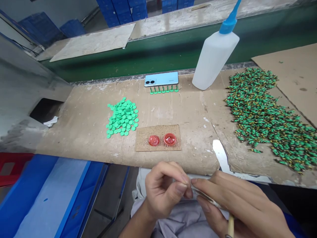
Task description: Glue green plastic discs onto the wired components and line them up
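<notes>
Near the bottom centre, my left hand (164, 188) pinches thumb against index finger; whatever is between the tips is too small to name. Close beside it, my right hand (237, 201) is closed around a slim tool (209, 199) with a pale handle, its tip by the left fingertips. Beyond the hands, a brown board (142, 145) bears two red dishes (169, 139). Green discs (122, 117) lie heaped to its left. Many small green, black and yellow pieces (262, 112) are piled on the right.
A light blue phone (162, 79) lies at the back behind a row of small green-based figures (163, 90). A white bottle (214, 59) with a blue nozzle stands right of it. At lower left are a blue surface (49, 195) and a red object (15, 168).
</notes>
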Available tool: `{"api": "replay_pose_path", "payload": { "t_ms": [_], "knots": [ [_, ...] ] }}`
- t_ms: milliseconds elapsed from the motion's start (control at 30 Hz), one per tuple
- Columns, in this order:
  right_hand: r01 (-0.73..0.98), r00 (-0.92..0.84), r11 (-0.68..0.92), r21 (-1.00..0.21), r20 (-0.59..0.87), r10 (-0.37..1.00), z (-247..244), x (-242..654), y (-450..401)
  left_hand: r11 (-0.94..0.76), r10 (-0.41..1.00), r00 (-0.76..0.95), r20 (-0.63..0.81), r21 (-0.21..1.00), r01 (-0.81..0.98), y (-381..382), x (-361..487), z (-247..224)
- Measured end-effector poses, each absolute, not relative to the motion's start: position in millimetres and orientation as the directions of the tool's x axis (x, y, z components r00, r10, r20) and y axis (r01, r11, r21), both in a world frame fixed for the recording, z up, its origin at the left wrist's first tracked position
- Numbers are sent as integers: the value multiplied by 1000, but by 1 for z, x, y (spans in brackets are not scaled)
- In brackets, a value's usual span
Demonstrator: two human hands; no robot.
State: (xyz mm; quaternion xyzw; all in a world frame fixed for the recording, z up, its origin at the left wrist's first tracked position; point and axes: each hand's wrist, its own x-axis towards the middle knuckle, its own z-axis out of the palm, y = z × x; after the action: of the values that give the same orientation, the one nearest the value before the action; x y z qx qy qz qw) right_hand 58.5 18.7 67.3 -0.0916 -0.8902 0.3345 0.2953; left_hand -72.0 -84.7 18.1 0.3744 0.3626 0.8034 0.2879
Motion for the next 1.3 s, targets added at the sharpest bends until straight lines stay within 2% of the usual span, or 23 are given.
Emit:
{"api": "replay_pose_path", "payload": {
  "t_ms": [267,600,867,1133,1300],
  "knots": [
    [-29,-816,807,-590,480,322,64,59,20,-565,750,-534,391,798,-210,-84,-71,19],
    [-44,-790,873,-485,551,267,57,62,24,-473,838,-477,266,789,-392,-85,-73,17],
    [-47,-777,884,-465,573,260,57,58,27,-462,861,-452,233,730,-504,-83,-73,13],
    [-2,-768,805,-594,517,379,57,58,29,-471,861,-459,219,681,-560,-79,-74,15],
    [155,-715,806,-571,499,490,39,75,45,-471,867,-465,179,600,-647,-74,-77,23]
  ]
}}
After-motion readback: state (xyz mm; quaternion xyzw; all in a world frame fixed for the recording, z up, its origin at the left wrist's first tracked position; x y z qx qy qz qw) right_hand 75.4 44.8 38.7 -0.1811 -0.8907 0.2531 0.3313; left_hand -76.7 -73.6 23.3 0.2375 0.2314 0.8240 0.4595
